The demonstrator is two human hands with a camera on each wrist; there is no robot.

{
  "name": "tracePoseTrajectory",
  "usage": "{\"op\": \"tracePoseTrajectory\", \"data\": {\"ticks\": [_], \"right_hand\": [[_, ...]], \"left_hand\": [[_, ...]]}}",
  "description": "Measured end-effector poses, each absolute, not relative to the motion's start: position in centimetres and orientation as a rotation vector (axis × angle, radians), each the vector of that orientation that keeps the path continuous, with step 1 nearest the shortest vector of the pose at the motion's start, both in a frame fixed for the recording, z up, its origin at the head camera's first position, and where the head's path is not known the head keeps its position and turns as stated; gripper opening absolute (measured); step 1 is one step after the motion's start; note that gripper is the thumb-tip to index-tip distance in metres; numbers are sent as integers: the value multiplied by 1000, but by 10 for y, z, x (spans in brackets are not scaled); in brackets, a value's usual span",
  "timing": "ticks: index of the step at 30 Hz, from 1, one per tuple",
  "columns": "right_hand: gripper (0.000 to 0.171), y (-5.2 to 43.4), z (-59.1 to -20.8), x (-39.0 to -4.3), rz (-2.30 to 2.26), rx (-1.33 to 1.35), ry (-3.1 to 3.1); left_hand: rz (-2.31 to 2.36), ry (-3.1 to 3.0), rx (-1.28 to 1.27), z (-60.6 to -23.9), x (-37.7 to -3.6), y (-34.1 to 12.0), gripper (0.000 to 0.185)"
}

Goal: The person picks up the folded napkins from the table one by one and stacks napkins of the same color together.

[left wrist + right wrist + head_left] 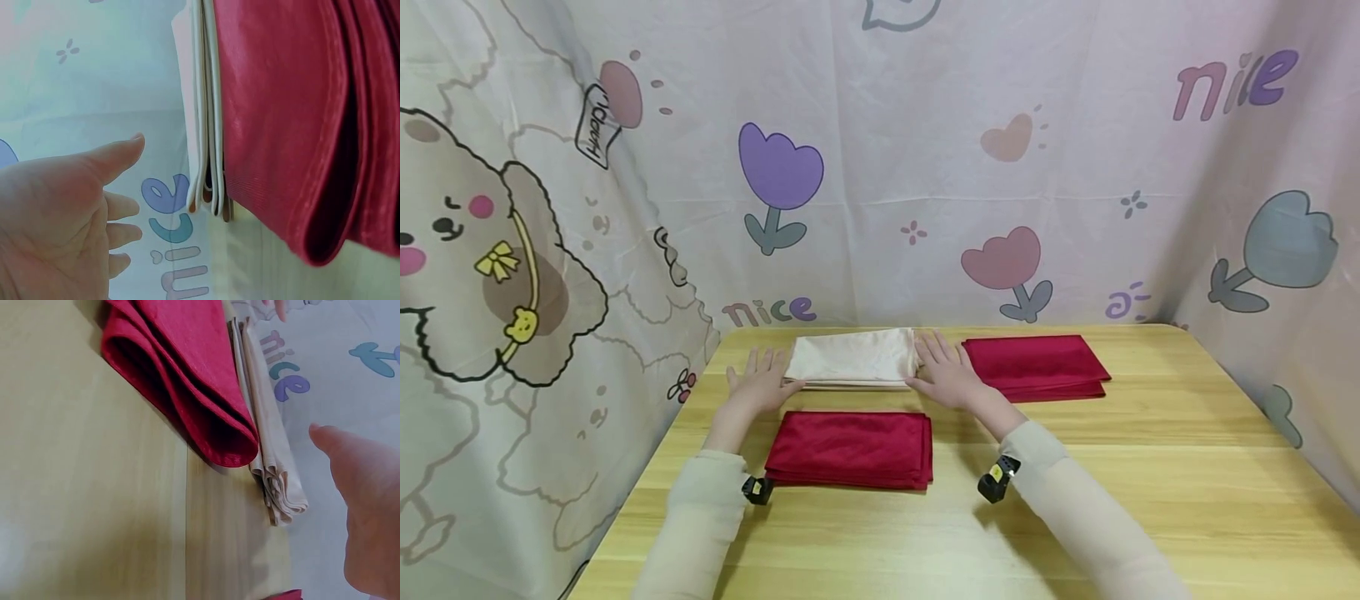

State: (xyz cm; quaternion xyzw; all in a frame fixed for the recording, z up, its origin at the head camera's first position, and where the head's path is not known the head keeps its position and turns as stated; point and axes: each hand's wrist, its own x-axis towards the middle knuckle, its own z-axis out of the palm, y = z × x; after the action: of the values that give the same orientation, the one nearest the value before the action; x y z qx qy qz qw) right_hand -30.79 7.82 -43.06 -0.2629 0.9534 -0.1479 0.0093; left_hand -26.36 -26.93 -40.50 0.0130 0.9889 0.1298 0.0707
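Note:
A folded cream cloth (pixel 853 357) lies at the back of the table, its layered edge showing in both wrist views. My left hand (pixel 760 383) is at its left end with fingers spread, the thumb reaching toward the near corner. At the right end my right hand (pixel 946 373) is spread too, palm down, fingers pointing to the back wall. Neither hand grips anything. Just in front of the cream cloth lies a folded dark red cloth (pixel 850 450), between my forearms. In the right wrist view its fold (pixel 206 425) stands slightly open.
A second folded red cloth (pixel 1037 365) lies at the back right, close beside my right hand. The wooden table (pixel 1135 483) meets a patterned curtain (pixel 887 183) at the back and sides. Small black cameras (pixel 997 479) sit on both wrists.

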Motion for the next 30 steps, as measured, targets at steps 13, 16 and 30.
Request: {"op": "tracePoseTrajectory", "data": {"ticks": [13, 16, 30], "right_hand": [[81, 90, -424, -284, -535, -855, 3017], [80, 92, -424, -278, -518, -838, 3025], [79, 103, -422, -251, -692, -803, 2988]], "left_hand": [[474, 3028, 42, -392, -234, -259, 79], [499, 3034, 29, -393, -230, -258, 79], [632, 3040, 7, -394, -208, -255, 74]]}}
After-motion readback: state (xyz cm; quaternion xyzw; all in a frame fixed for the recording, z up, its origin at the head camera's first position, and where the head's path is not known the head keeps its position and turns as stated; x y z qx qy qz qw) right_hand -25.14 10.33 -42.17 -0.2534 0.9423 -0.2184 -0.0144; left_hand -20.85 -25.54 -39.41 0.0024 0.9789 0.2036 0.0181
